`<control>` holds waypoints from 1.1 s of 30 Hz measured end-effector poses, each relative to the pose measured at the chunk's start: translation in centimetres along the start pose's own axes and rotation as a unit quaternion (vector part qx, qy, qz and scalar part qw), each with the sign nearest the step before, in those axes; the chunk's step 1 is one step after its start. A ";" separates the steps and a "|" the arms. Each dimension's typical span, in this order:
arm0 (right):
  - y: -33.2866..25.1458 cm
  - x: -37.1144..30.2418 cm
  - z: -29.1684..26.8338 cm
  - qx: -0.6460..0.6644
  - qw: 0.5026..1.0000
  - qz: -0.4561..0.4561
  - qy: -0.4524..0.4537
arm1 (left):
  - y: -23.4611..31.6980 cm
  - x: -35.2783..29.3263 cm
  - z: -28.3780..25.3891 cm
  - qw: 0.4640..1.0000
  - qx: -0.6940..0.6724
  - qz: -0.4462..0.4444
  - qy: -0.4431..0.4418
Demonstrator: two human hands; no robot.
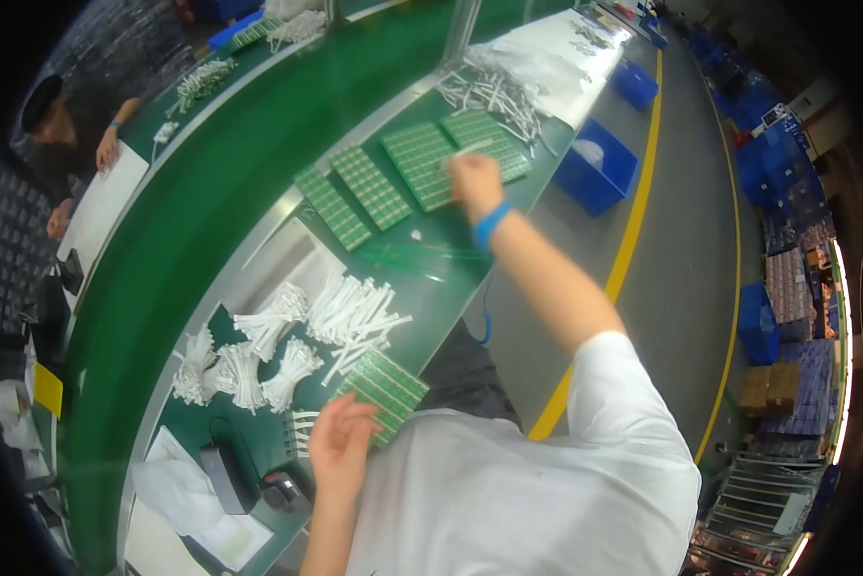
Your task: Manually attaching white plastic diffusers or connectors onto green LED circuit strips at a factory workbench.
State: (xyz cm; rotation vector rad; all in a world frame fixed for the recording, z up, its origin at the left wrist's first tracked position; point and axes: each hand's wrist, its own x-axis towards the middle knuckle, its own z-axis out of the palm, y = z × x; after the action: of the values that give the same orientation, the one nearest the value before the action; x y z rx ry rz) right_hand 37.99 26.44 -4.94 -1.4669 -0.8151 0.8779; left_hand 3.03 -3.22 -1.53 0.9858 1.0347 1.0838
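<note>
Close to my body, my left hand (340,437) has its fingers curled at the left edge of a green circuit board panel (390,389) and seems to grip it. The panel lies at the table's near edge, beside a loose pile of white cables (354,312). Farther off, my right hand (476,182), with a blue wrist strap (492,224), is pinched over the row of green panels. A pale thin streak shows at its fingertips, too blurred to name. Under and beside it lie a large panel (417,158), another panel (494,144) and two narrower panels (369,184) (333,208).
Bundled white cables (263,370) sit left of the loose pile, a dark box (228,477) nearer me. More cables (494,101) lie past the panels. A blue bin (596,168) stands on the floor at right. Another person (57,120) works across the green belt (186,206).
</note>
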 end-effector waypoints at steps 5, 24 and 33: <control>3.3 19.5 -9.9 -0.301 0.908 -0.285 0.064 | 0.2 -1.2 -2.4 0.995 0.069 0.002 0.070; -1.1 -29.9 12.5 -0.164 0.767 -0.298 -0.545 | 1.5 -0.5 -6.7 0.768 0.602 0.005 0.219; -2.3 -28.9 14.1 -0.174 0.765 -0.195 -0.588 | 2.5 -1.0 -8.1 0.910 0.363 0.022 0.202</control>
State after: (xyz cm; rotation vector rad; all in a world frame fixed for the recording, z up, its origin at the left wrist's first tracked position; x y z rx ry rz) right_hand 11.91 7.81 -1.24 -0.8177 -2.2270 1.3466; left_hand -5.46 -2.87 -0.79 1.4044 1.8416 0.9682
